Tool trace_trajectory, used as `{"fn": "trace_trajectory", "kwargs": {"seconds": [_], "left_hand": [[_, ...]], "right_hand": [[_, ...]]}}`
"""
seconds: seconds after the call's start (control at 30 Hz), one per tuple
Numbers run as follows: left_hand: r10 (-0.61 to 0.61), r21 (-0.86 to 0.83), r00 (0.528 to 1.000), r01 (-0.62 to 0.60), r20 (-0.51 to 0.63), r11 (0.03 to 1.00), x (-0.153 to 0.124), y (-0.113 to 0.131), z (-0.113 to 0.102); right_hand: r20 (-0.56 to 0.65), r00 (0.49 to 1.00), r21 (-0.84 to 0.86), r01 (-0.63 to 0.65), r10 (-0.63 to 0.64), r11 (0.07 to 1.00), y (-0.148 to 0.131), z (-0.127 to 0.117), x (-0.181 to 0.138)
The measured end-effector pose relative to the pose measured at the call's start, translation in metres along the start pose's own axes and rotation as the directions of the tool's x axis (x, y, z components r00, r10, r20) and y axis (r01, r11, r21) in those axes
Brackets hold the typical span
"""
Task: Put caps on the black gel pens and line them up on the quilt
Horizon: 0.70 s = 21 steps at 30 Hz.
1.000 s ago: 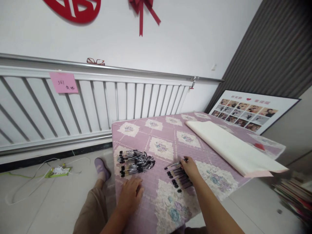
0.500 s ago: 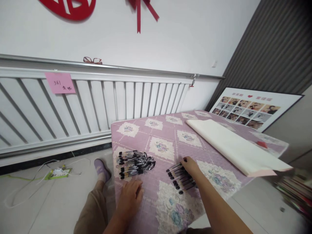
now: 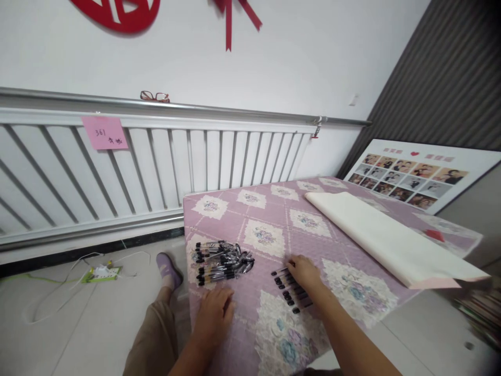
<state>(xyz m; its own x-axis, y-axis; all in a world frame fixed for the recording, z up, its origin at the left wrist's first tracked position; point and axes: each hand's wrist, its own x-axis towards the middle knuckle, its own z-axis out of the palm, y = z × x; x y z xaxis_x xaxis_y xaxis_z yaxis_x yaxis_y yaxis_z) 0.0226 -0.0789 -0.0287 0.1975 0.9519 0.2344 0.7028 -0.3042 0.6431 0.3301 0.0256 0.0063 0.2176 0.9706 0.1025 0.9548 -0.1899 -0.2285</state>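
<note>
On a table with a pink floral cloth point(image 3: 274, 219) lies a loose pile of clear pens with black caps point(image 3: 221, 256). To its right sits a neat row of the same pens point(image 3: 287, 290), laid side by side. My right hand point(image 3: 305, 271) rests on that row, fingers curled down over the pens and touching them. My left hand point(image 3: 214, 308) lies flat on the cloth just in front of the pile, fingers spread, holding nothing.
A cream folded sheet point(image 3: 387, 240) lies across the table's right side. A white radiator point(image 3: 156, 167) with a pink note point(image 3: 104, 132) and glasses point(image 3: 155, 96) stands behind. A photo board point(image 3: 415, 169) leans at right. Cables point(image 3: 97, 269) lie on the floor.
My right hand has slid slightly toward me, down over the row of pens. The left hand has barely shifted. The view has drifted a little.
</note>
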Motion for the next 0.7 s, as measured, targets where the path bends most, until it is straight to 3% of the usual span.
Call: {"fn": "trace_trajectory", "kwargs": {"seconds": [0.1,0.2,0.3,0.4,0.53,0.7], "left_hand": [[0.003,-0.005,1.000,-0.003,0.000,1.000,0.000,0.001,-0.001],[0.007,0.001,1.000,-0.007,-0.009,1.000,0.000,0.001,0.000],[-0.006,0.020,0.999,0.006,-0.034,1.000,0.001,0.000,0.001],[-0.050,0.053,0.994,0.055,-0.098,0.997,0.002,-0.001,0.002],[-0.089,0.079,0.982,0.103,-0.164,0.992,0.002,-0.001,0.002],[-0.099,0.073,0.977,0.115,-0.191,0.991,0.003,0.001,0.002]], "right_hand": [[-0.034,0.999,-0.003,0.021,-0.021,1.000,-0.009,-0.002,-0.006],[-0.065,0.987,0.033,0.146,-0.144,0.989,-0.032,-0.002,-0.015],[-0.051,0.939,0.110,0.343,-0.340,0.933,-0.067,0.006,-0.030],[-0.055,0.887,0.177,0.460,-0.458,0.870,-0.103,0.021,-0.049],[-0.092,0.864,0.216,0.503,-0.495,0.837,-0.135,0.040,-0.070],[-0.133,0.878,0.212,0.479,-0.460,0.852,-0.146,0.053,-0.083]]}}
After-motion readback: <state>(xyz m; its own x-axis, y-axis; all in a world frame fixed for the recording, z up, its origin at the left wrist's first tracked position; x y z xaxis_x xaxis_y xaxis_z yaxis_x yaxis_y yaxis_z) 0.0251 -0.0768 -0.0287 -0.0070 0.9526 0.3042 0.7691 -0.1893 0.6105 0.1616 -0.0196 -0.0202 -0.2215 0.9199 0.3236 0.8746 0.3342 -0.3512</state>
